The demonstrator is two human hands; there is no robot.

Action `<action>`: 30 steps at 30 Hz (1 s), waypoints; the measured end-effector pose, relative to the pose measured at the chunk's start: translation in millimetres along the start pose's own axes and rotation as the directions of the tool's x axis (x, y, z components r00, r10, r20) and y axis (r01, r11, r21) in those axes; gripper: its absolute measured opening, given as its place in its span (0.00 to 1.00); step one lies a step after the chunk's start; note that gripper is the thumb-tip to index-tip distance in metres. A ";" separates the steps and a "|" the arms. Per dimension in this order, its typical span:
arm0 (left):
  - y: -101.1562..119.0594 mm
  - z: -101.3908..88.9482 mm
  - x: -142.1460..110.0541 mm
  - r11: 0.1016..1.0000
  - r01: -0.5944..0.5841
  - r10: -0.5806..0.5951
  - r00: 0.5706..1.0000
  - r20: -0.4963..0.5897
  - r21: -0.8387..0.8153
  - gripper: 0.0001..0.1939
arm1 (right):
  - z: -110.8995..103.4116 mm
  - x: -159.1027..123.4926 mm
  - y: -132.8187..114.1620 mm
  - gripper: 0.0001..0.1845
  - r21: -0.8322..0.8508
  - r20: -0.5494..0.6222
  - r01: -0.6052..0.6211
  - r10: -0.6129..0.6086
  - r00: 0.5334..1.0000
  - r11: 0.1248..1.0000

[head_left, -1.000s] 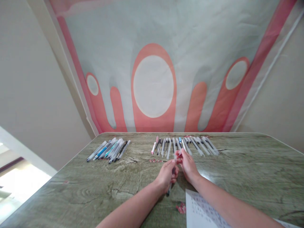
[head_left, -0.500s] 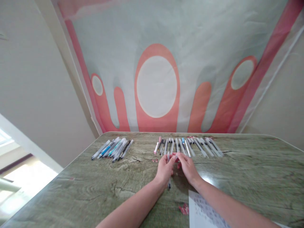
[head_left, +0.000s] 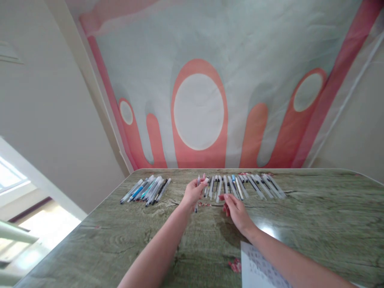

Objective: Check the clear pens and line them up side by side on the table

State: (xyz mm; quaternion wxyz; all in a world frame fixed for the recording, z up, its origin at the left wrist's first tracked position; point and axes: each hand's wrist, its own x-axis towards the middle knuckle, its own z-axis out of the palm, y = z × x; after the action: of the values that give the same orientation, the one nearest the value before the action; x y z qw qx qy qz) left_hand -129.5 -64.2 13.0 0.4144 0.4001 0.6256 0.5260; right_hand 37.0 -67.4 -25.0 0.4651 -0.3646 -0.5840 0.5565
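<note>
My left hand (head_left: 193, 193) is closed around a slim pen (head_left: 196, 209) that stands almost upright, its lower end poking out below the fingers. Between the thumb and forefinger of that hand is a small whitish piece (head_left: 207, 180), too small to name. The hand is at the left end of a row of pens and clear pen parts (head_left: 237, 188) and hides some of them. Just in front of the row, my right hand (head_left: 235, 209) hovers with fingers loosely curled; nothing shows in it.
A bunch of pens (head_left: 147, 191), among them blue and teal ones, lies at the left on the wood-patterned table (head_left: 120, 248). Printed paper (head_left: 255, 268) lies under my right forearm. A wall with a pink and grey pattern (head_left: 199, 160) rises behind the table.
My hands were together; the left has moved away to the left and forward with the pen and the small piece. My right hand has stayed almost in place.
</note>
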 end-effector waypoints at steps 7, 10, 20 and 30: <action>-2.1 -29.1 79.2 0.749 0.049 0.071 0.985 -0.154 0.661 0.11 | 0.0 1.1 5.1 0.21 0.002 0.000 0.014 -0.014 1.000 1.000; -9.5 -28.0 100.3 0.688 0.107 0.033 0.983 -0.178 0.718 0.08 | -0.4 1.1 5.9 0.21 -0.011 0.002 0.012 -0.012 1.000 1.000; -20.7 -24.4 116.3 0.576 0.188 -0.039 0.978 -0.203 0.795 0.15 | -0.3 3.2 5.6 0.21 0.003 -0.011 0.015 -0.015 1.000 1.000; -21.2 -27.0 117.0 0.616 0.194 -0.098 0.981 -0.170 0.763 0.16 | -0.4 2.1 3.4 0.21 0.022 -0.008 0.031 -0.030 1.000 0.999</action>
State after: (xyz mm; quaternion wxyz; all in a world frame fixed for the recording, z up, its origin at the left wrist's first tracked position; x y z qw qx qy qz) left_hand -195.6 33.9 -16.6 0.2076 0.4572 0.8434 0.1913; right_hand 36.5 -64.9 -28.1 0.4799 -0.3526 -0.5813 0.5544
